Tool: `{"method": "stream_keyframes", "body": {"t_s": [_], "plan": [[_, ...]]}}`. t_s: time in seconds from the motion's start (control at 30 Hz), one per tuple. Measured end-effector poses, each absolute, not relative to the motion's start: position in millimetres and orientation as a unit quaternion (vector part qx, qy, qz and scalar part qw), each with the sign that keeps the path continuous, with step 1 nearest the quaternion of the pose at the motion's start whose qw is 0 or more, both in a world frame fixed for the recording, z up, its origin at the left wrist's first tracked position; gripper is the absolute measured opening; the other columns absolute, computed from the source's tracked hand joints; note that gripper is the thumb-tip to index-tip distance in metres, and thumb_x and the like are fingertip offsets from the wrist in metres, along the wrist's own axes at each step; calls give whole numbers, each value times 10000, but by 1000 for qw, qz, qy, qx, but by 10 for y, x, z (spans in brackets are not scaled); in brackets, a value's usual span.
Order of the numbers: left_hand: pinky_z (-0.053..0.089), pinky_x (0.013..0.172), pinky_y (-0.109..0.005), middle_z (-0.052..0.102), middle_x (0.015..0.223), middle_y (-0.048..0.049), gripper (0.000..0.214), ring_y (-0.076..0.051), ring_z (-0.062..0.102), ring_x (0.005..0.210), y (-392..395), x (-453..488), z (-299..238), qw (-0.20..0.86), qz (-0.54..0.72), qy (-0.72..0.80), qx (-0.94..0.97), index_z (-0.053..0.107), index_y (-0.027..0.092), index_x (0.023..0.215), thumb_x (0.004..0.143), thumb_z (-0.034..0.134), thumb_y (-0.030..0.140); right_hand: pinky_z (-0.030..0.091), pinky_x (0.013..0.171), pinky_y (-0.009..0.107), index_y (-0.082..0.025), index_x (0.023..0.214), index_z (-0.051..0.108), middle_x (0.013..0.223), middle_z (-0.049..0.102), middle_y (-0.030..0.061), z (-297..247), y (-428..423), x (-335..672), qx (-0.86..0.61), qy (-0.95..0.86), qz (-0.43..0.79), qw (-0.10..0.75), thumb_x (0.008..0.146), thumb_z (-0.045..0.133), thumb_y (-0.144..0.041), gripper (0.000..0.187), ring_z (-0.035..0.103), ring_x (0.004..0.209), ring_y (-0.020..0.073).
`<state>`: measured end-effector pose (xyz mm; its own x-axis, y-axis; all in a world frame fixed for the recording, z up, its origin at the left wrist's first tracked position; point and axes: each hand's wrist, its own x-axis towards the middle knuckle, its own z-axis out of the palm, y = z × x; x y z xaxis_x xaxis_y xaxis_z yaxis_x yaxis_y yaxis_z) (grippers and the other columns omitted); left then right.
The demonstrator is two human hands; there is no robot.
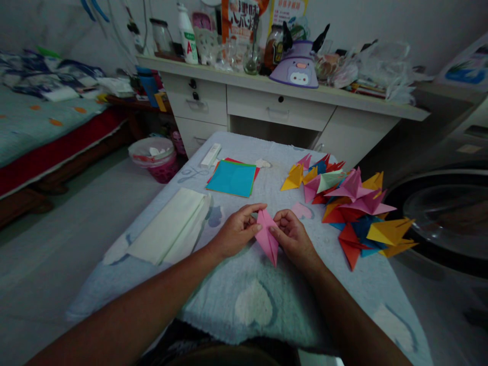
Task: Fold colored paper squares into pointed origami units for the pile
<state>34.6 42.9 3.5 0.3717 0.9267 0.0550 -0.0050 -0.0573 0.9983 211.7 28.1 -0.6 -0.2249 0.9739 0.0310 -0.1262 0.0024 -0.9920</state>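
Observation:
A pink sheet of origami paper (269,240), folded into a narrow diamond with a crease down its middle, is held between my two hands over the cloth-covered table. My left hand (239,230) pinches its left edge, thumb on the front and index finger near the top point. On the right edge, my right hand (293,235) grips it with the thumb on the front face and the other fingers curled behind. The lower point of the diamond hangs towards me. Beyond my hands lies a stack of square coloured paper (232,178), blue on top.
Many folded paper cranes (353,203) in several colours are heaped at the table's right side. A folded whitish sheet (168,223) lies left, a small white box (211,155) behind it. Past the table stand a cluttered cabinet (282,104), a pink bin (163,165) and a washing machine (453,203).

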Motion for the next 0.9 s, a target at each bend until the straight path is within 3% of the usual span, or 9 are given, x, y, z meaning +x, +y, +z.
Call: {"method": "stream_keyframes", "body": {"t_s": [0.27, 0.5, 0.6, 0.77, 0.9], "plan": [[335, 594, -225, 570, 688, 27, 534, -87, 474, 606, 460, 332, -2, 654, 436, 361, 502, 570, 138, 1283, 788, 693, 298, 408, 553, 235, -240, 904, 576, 728, 564, -18, 108, 247, 2148, -427, -457, 609, 488, 812, 631, -418, 208, 501, 599, 119], [417, 715, -256, 645, 818, -23, 533, -119, 571, 736, 488, 320, -61, 709, 453, 338, 421, 605, 148, 1246, 750, 747, 283, 478, 703, 277, -255, 953, 594, 905, 631, 16, 91, 272, 2153, -393, -495, 581, 513, 742, 733, -369, 277, 599, 783, 158], [420, 703, -263, 644, 816, -26, 561, -121, 574, 714, 469, 335, -52, 706, 431, 349, 441, 571, 147, 1277, 766, 739, 307, 472, 737, 276, -242, 930, 606, 909, 615, 15, 72, 281, 2146, -401, -507, 551, 528, 744, 754, -356, 264, 586, 814, 152], [370, 598, -220, 545, 635, 50, 594, -92, 511, 593, 429, 360, -17, 683, 410, 370, 479, 501, 154, 1293, 772, 739, 311, 464, 698, 270, -234, 916, 592, 858, 606, 0, 28, 266, 2150, -413, -522, 527, 528, 754, 752, -333, 248, 571, 753, 139], [354, 561, -206, 543, 684, 53, 427, -68, 492, 560, 425, 375, -25, 684, 409, 351, 492, 528, 184, 1113, 772, 743, 326, 446, 636, 260, -236, 904, 581, 829, 569, -6, 9, 253, 2155, -439, -557, 477, 519, 778, 725, -326, 211, 541, 710, 135]]}}
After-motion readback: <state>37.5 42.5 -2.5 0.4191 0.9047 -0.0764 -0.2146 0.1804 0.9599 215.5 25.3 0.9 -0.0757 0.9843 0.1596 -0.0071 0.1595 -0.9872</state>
